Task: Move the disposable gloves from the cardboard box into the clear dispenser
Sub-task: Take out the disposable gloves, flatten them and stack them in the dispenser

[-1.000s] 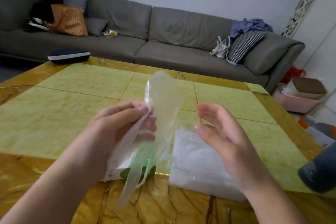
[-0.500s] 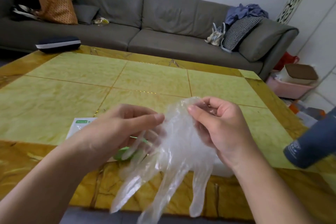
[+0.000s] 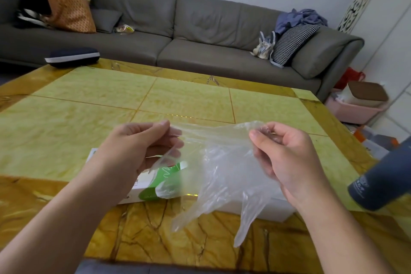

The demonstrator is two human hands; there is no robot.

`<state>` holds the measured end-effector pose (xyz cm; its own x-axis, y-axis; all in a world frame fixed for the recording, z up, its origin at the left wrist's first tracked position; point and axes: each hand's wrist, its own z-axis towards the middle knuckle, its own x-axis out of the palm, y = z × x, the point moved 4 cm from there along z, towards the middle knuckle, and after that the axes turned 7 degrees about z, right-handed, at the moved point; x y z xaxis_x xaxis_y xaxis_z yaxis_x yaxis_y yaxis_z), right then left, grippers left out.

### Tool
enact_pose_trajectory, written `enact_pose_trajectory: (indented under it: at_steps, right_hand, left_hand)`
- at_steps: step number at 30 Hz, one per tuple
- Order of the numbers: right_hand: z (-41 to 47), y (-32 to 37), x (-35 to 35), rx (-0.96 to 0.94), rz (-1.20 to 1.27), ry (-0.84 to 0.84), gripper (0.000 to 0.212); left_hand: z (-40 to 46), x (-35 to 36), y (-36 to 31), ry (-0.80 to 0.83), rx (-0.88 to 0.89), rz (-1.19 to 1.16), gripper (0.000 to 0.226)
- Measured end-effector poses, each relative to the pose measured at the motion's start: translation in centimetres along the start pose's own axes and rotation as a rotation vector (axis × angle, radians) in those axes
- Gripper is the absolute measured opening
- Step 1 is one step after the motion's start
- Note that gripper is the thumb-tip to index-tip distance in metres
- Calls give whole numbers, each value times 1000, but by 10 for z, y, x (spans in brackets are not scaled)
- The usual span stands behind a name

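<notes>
Gloves are the job, and one clear glove [image 3: 222, 162] hangs in the middle of the frame, stretched between my hands. My left hand [image 3: 133, 149] pinches its left edge. My right hand [image 3: 287, 153] pinches its right edge. Its floppy fingers dangle down over the yellow tabletop [image 3: 111, 100]. Under the glove lies the green and white cardboard box [image 3: 151, 189], with a white packet [image 3: 275, 209] just right of it.

1. Table [image 3: 89, 118]: yellow-green marbled panels, amber veined border.
2. Green-and-white cardboard box [image 3: 153, 187] lies flat near the front edge.
3. White stack [image 3: 275, 207] lies just right of the box.
4. Dark case [image 3: 72, 56] sits at the far left corner.
</notes>
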<state>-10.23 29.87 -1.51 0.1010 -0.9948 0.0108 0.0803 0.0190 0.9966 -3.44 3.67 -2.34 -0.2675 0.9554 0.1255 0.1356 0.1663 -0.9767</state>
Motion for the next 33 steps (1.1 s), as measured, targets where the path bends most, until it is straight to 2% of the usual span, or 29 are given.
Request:
enact_pose_trajectory:
  at_steps: [2, 4, 6, 8, 10, 12, 15, 17, 22, 24, 26, 27, 28, 30, 33]
  right_hand:
    - [-1, 1, -2, -2, -13, -15, 18]
    - [-1, 0, -4, 6, -5, -44, 18]
    - [-2, -2, -6, 16, 29, -85, 15]
    - [-1, -4, -9, 15, 50, -112, 14]
    - [-1, -3, -12, 9, 59, -139, 14]
    - [0, -2, -16, -8, 70, -167, 14]
    - [2, 0, -20, -28, 86, -204, 13]
    - [3, 0, -19, -30, 108, -214, 13]
    - [4, 2, -17, -46, 138, -237, 15]
    - [3, 1, -15, -39, 162, -261, 14]
    - [2, 0, -12, -36, 211, -284, 15]
    - [2, 0, -10, -41, 233, -291, 17]
    - [1, 0, -8, -48, 250, -295, 19]
    - [-1, 0, -3, -56, 271, -296, 18]
    - [-5, -1, 7, -98, 225, -272, 18]
  left_hand:
    - [-1, 4, -1, 4, 5, -51, 35]
    - [-3, 11, 1, 76, 5, -95, 43]
    - [-7, 22, 4, 220, 5, 58, 54]
    - [-13, 32, 9, 307, 7, 284, 45]
    - [-13, 34, 12, 261, 41, 352, 28]
    - [-9, 29, 12, 198, 61, 265, 22]
    - [-2, 19, 9, 134, 1, -86, 17]
    - [-2, 17, 6, 163, -29, -250, 17]
    - [-3, 12, 4, 244, 5, -428, 26]
    - [-4, 16, 7, 361, 26, -512, 44]
    - [-8, 27, 10, 469, 55, -350, 82]
    - [-11, 34, 12, 479, 68, -232, 92]
    - [-15, 41, 12, 478, 83, -113, 92]
    - [-24, 54, 10, 443, 110, 91, 74]
    - [-35, 67, 9, 367, 104, 221, 34]
